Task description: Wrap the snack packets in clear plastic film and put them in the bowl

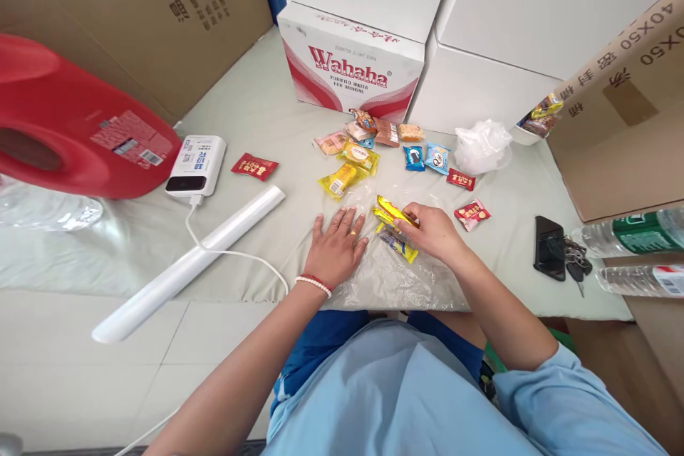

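My left hand (335, 248) lies flat with fingers stretched out, over the left edge of a clear plastic bag (368, 278) on the table. Between the fingertips of my right hand (430, 229) is a yellow-wrapped snack bar (392, 211). Just below it, a second yellow wrapper with a see-through middle (396, 244) rests on the bag; whether my right hand touches it I cannot tell. Beyond my hands are yellow snack packets (342, 180), a brown packet (387, 132), two blue packets (437, 157) and small red packets (472, 214). Another red packet (255, 166) lies further left.
A white power bank (197, 165) with a cable and a long white bar (235, 226) lie left, beside a red jug (80, 121). A Wahaha box (350, 64) stands behind. On the right are a crumpled bag (483, 146), phone (549, 248), keys (577, 258) and bottles (641, 234).
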`<action>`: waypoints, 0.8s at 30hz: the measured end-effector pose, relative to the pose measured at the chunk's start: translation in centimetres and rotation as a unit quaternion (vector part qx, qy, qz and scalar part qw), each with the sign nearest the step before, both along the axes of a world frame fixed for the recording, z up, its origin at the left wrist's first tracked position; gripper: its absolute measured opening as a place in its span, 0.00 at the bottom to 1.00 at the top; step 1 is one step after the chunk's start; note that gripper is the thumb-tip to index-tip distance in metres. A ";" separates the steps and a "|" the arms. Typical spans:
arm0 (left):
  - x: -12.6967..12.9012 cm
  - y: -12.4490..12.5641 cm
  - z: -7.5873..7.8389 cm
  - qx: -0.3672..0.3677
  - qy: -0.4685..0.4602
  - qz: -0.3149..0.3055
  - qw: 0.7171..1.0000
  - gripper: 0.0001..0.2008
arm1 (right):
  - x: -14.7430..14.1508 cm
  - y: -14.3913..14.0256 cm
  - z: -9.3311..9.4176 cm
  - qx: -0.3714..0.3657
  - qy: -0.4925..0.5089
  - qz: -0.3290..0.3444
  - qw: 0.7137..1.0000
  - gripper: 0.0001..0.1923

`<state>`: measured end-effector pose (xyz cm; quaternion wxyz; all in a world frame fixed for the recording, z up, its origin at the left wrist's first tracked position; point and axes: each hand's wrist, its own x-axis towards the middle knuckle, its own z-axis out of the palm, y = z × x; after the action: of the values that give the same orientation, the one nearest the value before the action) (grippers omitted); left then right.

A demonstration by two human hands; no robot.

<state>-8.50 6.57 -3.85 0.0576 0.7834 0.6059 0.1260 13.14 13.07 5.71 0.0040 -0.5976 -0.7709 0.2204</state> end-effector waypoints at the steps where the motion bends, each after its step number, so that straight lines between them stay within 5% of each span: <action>1: 0.0 0.0 0.0 0.000 0.002 0.000 1.000 0.28 | -0.2 -0.2 -0.2 0.020 -0.016 -0.001 1.000 0.15; 8: 0.1 0.0 0.1 0.003 0.008 0.002 1.000 0.27 | -0.6 -0.6 -1.7 0.080 -0.124 0.050 0.988 0.17; 12: 0.1 0.0 0.2 0.003 0.010 0.003 1.000 0.27 | -1.3 -0.8 -1.8 0.113 -0.126 0.068 0.983 0.27; 24: 0.0 0.0 -0.1 0.006 0.003 0.002 1.000 0.28 | -1.1 1.3 -2.4 0.075 -0.154 0.127 0.977 0.22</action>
<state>-8.47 6.60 -3.98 0.0507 0.7831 0.6066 0.1276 12.06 14.34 3.36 -0.0976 -0.5193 -0.8464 0.0661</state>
